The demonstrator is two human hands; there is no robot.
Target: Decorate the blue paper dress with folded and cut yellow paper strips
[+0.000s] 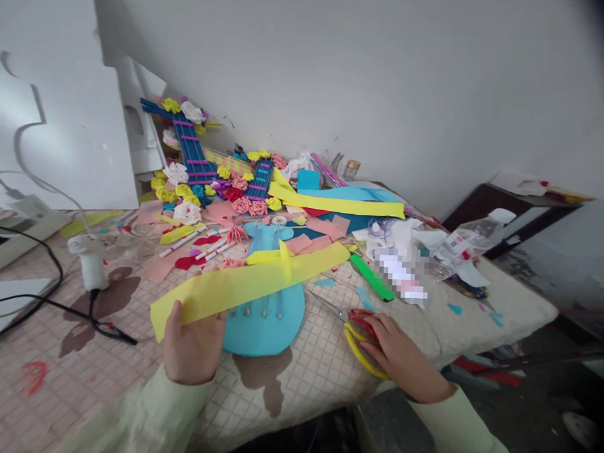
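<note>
Pinching the yellow paper strip (250, 277) at lower centre: left hand (191, 345), beside the blue guitar cutout (268, 322). Right hand (401, 354) fingers curled on scissors (358, 319) lying on the bench (310, 367).

Home craft corner, not a shop. Table (300, 373) under a checked cloth, set against a bare white wall (389, 70). Paper flowers (183, 191) heaped at 10 o'clock. Corded glue gun (91, 261) at 9. Yellow strip (249, 281) at 8, scissors (361, 317) at 5. Dark side table (483, 201) at 3.
</note>
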